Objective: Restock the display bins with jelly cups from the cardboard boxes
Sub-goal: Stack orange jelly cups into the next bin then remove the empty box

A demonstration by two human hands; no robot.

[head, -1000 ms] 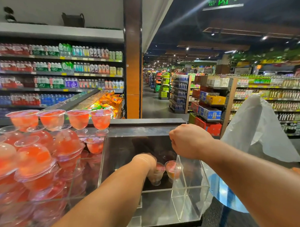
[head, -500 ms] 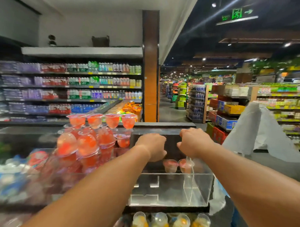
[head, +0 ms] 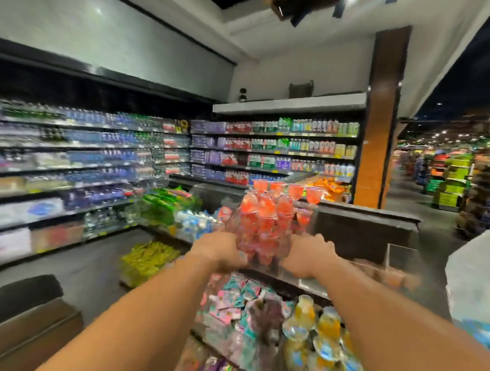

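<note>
Centre frame: both hands reach forward to the clear display bin [head: 260,241] stacked with red jelly cups [head: 265,213]. Left hand [head: 222,252] and right hand [head: 309,257] flank the bin's lower sides, likely to steady or shift it. Heavy motion blur; I cannot tell whether the fingers grip the acrylic or only press it. Yellow jelly cups [head: 319,335] lie lower right. Cardboard box [head: 30,333] sits lower left, cut off by the frame; contents unseen.

Head-worn view, forward over outstretched arms
</note>
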